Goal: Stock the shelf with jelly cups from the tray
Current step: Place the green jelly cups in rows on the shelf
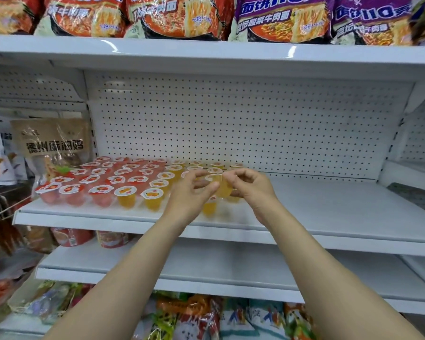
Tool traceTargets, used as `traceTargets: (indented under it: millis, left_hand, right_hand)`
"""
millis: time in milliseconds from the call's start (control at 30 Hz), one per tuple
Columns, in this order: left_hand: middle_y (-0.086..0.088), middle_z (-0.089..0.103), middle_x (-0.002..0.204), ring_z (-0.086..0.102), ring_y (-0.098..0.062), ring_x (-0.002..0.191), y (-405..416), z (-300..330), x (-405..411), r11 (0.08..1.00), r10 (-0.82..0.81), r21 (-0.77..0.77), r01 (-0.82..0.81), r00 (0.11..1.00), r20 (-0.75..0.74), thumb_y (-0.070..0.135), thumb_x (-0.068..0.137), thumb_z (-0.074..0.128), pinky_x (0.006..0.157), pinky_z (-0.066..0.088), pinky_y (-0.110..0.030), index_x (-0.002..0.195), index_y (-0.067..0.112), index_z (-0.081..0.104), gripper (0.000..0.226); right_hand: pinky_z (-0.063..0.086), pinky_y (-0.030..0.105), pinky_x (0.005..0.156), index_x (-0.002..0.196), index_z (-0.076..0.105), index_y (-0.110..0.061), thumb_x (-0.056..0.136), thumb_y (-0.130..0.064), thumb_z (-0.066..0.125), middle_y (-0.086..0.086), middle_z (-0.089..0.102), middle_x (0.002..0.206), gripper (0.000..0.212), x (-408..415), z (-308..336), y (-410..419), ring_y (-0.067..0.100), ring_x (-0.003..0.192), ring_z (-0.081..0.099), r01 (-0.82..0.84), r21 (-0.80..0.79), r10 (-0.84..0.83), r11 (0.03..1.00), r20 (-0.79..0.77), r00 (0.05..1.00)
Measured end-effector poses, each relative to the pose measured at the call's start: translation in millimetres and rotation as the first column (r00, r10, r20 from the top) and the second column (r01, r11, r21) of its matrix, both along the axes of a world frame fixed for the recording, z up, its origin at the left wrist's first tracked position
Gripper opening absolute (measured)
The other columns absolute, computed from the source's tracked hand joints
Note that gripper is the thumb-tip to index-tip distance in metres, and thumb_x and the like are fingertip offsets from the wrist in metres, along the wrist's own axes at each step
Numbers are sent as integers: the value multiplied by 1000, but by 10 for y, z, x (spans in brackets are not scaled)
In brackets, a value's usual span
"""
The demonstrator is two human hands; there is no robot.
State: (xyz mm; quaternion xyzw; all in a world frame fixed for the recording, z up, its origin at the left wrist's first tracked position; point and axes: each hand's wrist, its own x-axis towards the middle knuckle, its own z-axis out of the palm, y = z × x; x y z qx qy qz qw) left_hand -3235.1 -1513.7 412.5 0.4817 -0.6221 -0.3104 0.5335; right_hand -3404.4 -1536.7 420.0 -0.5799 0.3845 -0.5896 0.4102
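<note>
White pegboard-backed shelf (329, 207), red and orange jelly cups (101, 185), both hands apparently pinching one orange cup (222, 188)

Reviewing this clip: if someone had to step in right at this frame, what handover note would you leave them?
Left hand and right hand: both pinch one orange jelly cup, tilted, just above the shelf.
Job's things: red jelly cups stand in rows at the shelf's left end; orange jelly cups stand in rows right beside them, reaching under the hands. The tray is not in view.
Done: a good block of both colours is stocked.
Left: set down the held cup at the right edge of the orange rows, then keep filling the bare right part of the shelf. How many cups remain cannot be told.
</note>
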Motion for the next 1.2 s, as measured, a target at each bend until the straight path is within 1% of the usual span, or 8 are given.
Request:
traceTargets:
  millis: [33, 100, 167, 233, 433, 733, 1000, 1200]
  left_hand:
    - [4, 65, 125, 60, -10, 118, -51, -61, 18, 997, 55, -60, -44, 980, 193, 43, 89, 67, 90, 47, -23, 129, 32, 58, 42]
    - [8, 53, 142, 30, -20, 144, -102, -184, 38, 991, 133, -95, -97, 843, 522, 48, 93, 59, 111, 33, -37, 134, 40, 54, 42]
    - [12, 42, 152, 10, -22, 151, -111, -303, 27, 990, 140, -76, -122, 701, 700, 49, 95, 53, 118, 20, -43, 140, 43, 47, 46]
    - [13, 34, 156, 5, -23, 152, -115, -383, 7, 990, 130, -69, -121, 618, 776, 50, 97, 49, 120, 11, -47, 143, 44, 41, 48]
    - [14, 29, 158, 6, -25, 151, -149, -446, 30, 989, 141, -78, -128, 611, 779, 51, 97, 48, 120, 9, -50, 144, 47, 38, 48]
    - [14, 38, 154, 16, -26, 148, -188, -509, 26, 979, 205, -149, -142, 618, 759, 49, 96, 51, 119, 14, -45, 141, 45, 44, 46]
    - [14, 44, 150, 18, -26, 147, -195, -499, -23, 975, 220, -166, -144, 635, 740, 50, 96, 51, 118, 14, -41, 138, 41, 49, 44]
    - [4, 57, 136, 39, -24, 134, -233, -217, 275, 938, 322, -295, -179, 764, 559, 38, 89, 67, 107, 30, -35, 133, 30, 56, 46]
  right_hand:
    - [60, 32, 71, 80, 73, -16, 80, -24, 82, -3, 74, 82, 12, -44, -38, -27, 11, 78, 66, 69, -4, -69, 998, -39, 997]
    - [62, 40, 77, 79, 74, -18, 74, -30, 87, 0, 75, 85, 18, -142, -160, -104, 15, 80, 69, 201, 15, -198, 979, -120, 973]
    - [61, 44, 79, 79, 74, -22, 69, -36, 89, -3, 75, 82, 22, -213, -277, -159, 17, 80, 72, 297, 34, -284, 954, -208, 936]
    - [60, 42, 81, 80, 74, -24, 68, -38, 89, -7, 74, 81, 24, -246, -383, -204, 16, 80, 72, 348, 33, -325, 937, -286, 901]
    - [51, 20, 73, 88, 73, -22, 74, -33, 86, -10, 71, 89, 22, -199, -512, -207, 8, 81, 64, 386, 22, -344, 922, -408, 846]
    - [46, 20, 67, 95, 71, -20, 79, -34, 81, -6, 69, 93, 23, -147, -506, -224, 13, 84, 64, 436, -6, -374, 900, -524, 765]
    - [51, 30, 80, 97, 67, -26, 81, -43, 75, -3, 70, 105, 25, -138, -399, -240, 19, 95, 63, 439, -27, -331, 898, -700, 633]
    - [50, 33, 81, 107, 67, -26, 85, -38, 67, -1, 69, 111, 26, 30, 81, -191, 23, 104, 63, 408, -290, -481, 866, -709, 515]
